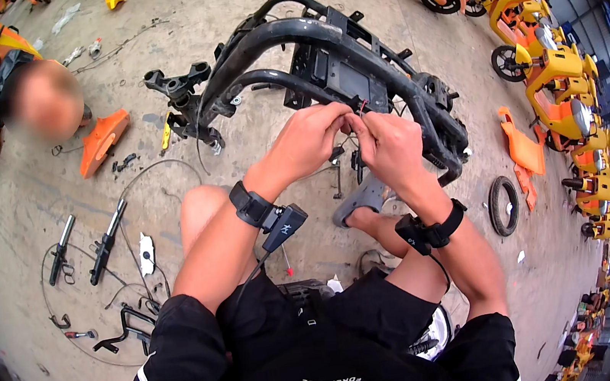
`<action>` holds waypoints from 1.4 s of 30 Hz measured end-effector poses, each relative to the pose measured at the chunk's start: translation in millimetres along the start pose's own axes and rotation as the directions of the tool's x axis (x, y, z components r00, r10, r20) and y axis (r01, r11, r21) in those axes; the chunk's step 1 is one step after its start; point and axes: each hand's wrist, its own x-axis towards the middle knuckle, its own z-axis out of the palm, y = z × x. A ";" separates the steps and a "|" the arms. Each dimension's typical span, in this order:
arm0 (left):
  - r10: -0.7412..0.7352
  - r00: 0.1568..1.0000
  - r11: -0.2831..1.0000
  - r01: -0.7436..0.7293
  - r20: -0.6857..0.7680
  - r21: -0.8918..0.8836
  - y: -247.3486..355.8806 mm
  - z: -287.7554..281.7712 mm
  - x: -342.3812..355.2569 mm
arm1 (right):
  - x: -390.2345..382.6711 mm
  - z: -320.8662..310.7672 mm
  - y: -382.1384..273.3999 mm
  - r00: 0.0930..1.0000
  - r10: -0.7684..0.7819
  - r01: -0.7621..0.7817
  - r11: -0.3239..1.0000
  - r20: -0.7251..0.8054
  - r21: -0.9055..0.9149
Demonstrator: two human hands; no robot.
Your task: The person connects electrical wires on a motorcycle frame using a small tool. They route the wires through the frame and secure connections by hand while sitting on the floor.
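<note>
My left hand (308,142) and my right hand (392,140) meet in front of a black tubular scooter frame (314,29), fingertips pinched together. A thin wire (362,106), dark with a bit of red, shows right at the fingers; what exactly lies between the fingertips is mostly covered by them. Just behind my hands sits a black battery box (342,77) inside the frame. More thin cables (348,141) hang below my fingers. The fork clamp (183,83) is at the frame's left end. Each wrist wears a black strap with a small device.
Two fork legs (106,243), loose cables and a black bracket (129,328) lie on the floor at left. Orange panels (105,143) and a tyre (503,206) lie farther out. Another person is at the upper left. Yellow scooters (548,74) line the right side.
</note>
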 end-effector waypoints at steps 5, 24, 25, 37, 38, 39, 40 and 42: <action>-0.041 0.999 0.999 0.041 -0.004 -0.035 1.6 -0.5 1.4 | 1.1 5.8 -4.2 0.997 0.052 -0.047 0.996 -0.061 0.082; -0.301 0.910 0.936 0.339 -0.286 0.093 16.8 48.5 -13.7 | 13.3 7.7 33.7 0.998 0.004 -0.013 0.989 0.062 0.144; -0.346 0.890 0.924 0.379 -0.299 0.058 18.2 55.7 -12.1 | 12.8 5.3 35.4 0.999 0.007 -0.014 0.987 0.046 0.161; -0.356 0.878 0.922 0.387 -0.321 0.035 25.5 58.1 -13.9 | 9.4 7.5 42.8 0.999 -0.047 0.043 0.990 0.022 0.137; -0.325 0.885 0.925 0.371 -0.335 0.084 22.4 55.5 -13.0 | 9.5 9.2 46.2 0.998 -0.059 0.058 0.991 0.007 0.123; -0.291 0.896 0.928 0.350 -0.337 0.130 20.3 55.4 -10.9 | 9.2 10.1 47.7 0.996 -0.087 0.091 0.991 -0.035 0.102; -0.262 0.906 0.928 0.331 -0.333 0.173 18.4 53.7 -10.6 | 8.1 8.6 42.0 0.994 -0.097 0.102 0.986 -0.046 0.130; -0.250 0.908 0.940 0.312 -0.337 0.141 17.0 45.6 -10.9 | 11.0 6.6 33.7 0.991 -0.124 0.130 0.979 -0.044 0.160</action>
